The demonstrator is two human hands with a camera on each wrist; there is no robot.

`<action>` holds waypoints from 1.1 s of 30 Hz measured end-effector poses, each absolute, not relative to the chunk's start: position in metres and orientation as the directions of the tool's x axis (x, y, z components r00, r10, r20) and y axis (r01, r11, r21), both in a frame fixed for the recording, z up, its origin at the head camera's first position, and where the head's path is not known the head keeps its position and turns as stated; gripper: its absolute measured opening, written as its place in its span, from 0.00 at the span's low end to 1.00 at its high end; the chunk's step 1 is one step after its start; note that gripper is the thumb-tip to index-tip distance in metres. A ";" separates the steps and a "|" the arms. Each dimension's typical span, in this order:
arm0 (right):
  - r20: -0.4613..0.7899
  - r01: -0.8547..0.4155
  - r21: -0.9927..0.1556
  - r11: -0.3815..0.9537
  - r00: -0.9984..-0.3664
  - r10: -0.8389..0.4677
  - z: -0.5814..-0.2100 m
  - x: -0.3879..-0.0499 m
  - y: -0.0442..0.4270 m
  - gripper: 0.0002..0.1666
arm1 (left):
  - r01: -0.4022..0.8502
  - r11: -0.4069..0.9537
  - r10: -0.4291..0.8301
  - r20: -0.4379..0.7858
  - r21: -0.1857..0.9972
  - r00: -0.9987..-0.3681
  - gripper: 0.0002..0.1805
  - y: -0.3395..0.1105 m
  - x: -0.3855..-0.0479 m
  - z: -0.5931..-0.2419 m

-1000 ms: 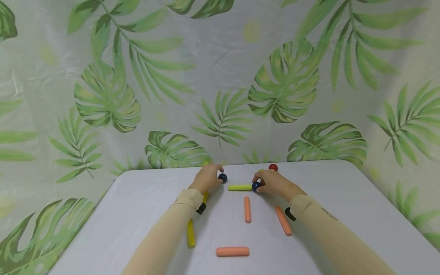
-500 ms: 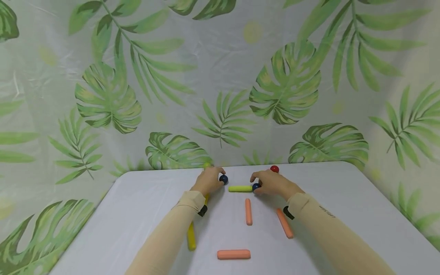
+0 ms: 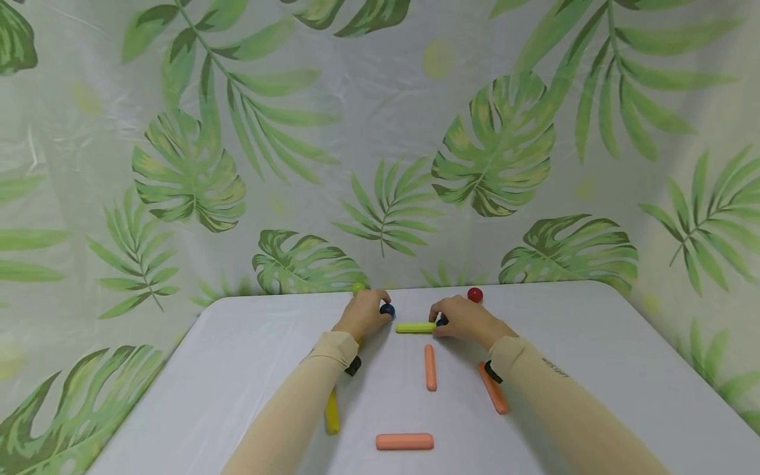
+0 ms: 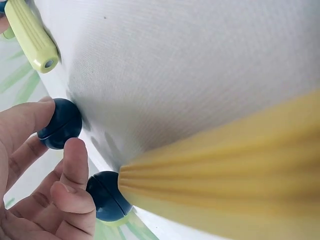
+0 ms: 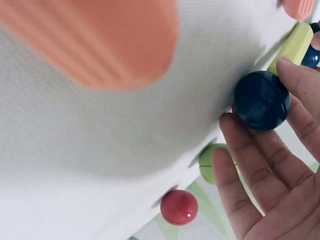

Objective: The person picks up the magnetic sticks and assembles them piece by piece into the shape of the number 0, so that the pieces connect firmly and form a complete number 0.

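Dark blue balls [image 4: 62, 125] number three: one at the left hand, one at the right hand, and a third against the end of a yellow stick [image 4: 225, 175] by the left fingers. The left hand [image 3: 363, 314] pinches its ball between thumb and finger; the right hand [image 3: 465, 318] holds its own, thumb on one side and fingers on the other, against one end of the single yellow-green stick [image 3: 414, 328]. That stick's other end, bearing a small hole, points toward the left hand and stands apart from its ball. Yellow shows in two places along the left arm; whether that is one stick or two, I cannot tell. Three orange sticks [image 3: 430, 367] lie nearer the person: one lengthwise, one slanted by the right wrist, one crosswise at the front. Two green balls [image 5: 210, 162] sit toward the far edge of the white table [image 3: 237, 356], one beyond each hand, with one red ball [image 3: 475, 295] beyond the right.
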State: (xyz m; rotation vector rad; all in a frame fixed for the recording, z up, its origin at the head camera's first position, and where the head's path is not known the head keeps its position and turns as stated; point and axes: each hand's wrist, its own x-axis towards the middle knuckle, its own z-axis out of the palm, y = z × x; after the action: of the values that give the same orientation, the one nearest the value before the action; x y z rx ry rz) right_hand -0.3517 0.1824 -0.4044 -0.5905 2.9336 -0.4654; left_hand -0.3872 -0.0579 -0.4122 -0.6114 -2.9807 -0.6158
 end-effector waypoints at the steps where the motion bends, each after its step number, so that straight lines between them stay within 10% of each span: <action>1: -0.047 -0.359 -0.315 0.878 -0.918 -0.393 -0.404 -0.352 0.182 0.10 | 0.382 0.844 0.367 0.115 0.377 -0.923 0.19 -0.058 -0.387 -0.412; 33: -0.012 -0.382 -0.329 0.864 -0.913 -0.408 -0.411 -0.361 0.185 0.06 | 0.392 0.830 0.408 0.046 0.397 -0.912 0.13 -0.068 -0.385 -0.406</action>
State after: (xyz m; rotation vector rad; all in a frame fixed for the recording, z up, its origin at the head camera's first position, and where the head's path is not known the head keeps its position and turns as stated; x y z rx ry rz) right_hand -0.3607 0.1846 -0.4106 -0.6274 2.9537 -0.4965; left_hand -0.3848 -0.0677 -0.4057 -0.6657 -3.0440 -0.6464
